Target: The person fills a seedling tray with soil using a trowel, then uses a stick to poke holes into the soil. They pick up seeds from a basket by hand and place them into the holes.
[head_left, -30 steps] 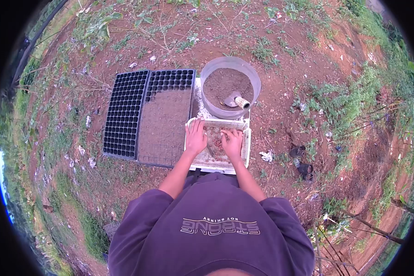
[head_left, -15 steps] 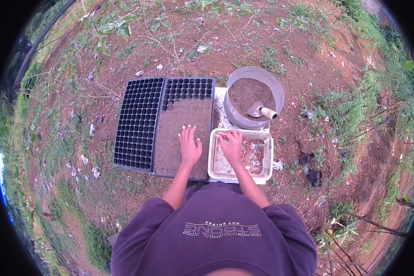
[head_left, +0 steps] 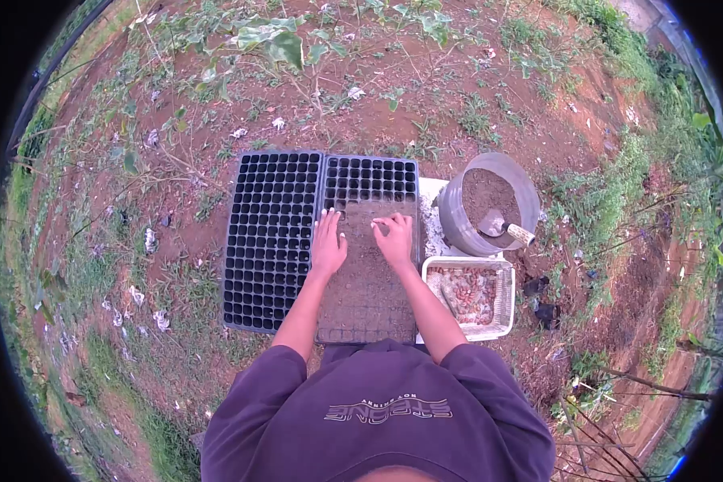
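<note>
Two black seedling trays lie side by side. The left tray (head_left: 271,241) has empty cells; the right tray (head_left: 371,178) shows empty cells at its far end and brown soil over the rest. My left hand (head_left: 328,247) rests on the soil near the seam between the trays, fingers stretched forward. Over the soil near the right tray's right edge is my right hand (head_left: 394,239), its thumb and fingers curled towards each other; whatever may be between the fingertips is too small to make out.
Right of the trays, a white rectangular tub (head_left: 508,299) holds reddish-brown seeds. Behind it stands a round grey container (head_left: 454,217) of soil with a trowel (head_left: 519,234) in it. Weeds and leafy plants (head_left: 275,42) grow around on bare ground.
My right hand has left the white tub and is now over the soil-filled tray. My left hand stays on the soil, nearer the seam. The whole view has shifted.
</note>
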`<state>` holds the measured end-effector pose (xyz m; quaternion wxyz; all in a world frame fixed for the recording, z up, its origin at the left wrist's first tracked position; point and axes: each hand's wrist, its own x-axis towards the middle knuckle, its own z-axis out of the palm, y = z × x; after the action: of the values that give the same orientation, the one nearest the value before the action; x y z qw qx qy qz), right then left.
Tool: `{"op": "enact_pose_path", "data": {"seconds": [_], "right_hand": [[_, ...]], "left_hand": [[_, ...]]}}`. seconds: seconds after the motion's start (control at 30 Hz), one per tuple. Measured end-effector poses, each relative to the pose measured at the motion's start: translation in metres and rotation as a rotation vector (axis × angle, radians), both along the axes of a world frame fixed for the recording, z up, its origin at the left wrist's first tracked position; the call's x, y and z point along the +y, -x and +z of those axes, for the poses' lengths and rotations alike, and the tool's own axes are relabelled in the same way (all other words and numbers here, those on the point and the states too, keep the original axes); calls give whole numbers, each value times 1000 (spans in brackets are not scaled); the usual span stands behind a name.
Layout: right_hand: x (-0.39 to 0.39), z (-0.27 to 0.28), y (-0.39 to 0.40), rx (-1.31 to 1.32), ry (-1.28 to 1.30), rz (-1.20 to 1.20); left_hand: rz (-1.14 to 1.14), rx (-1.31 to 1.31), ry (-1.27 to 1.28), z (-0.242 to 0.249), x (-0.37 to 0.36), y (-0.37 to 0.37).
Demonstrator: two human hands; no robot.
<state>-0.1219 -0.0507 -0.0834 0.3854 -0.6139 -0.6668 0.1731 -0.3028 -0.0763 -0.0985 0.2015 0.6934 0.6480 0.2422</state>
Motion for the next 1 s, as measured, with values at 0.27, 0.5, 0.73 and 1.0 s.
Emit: {"op": "enact_pose_path", "data": {"seconds": [0.27,0.5,0.73,1.0], "right_hand": [[33,-19,31,-113,48,-23],[55,-18,41,-192,87,5],[56,-17,48,-178,53,-13],[40,-20,50,-316,11,88]], "left_hand": [[-74,116,92,-13,38,20],[-35,205,137,-14,45,17],[1,196,150,-6,52,15],[12,226,98,-9,55,12]]}}
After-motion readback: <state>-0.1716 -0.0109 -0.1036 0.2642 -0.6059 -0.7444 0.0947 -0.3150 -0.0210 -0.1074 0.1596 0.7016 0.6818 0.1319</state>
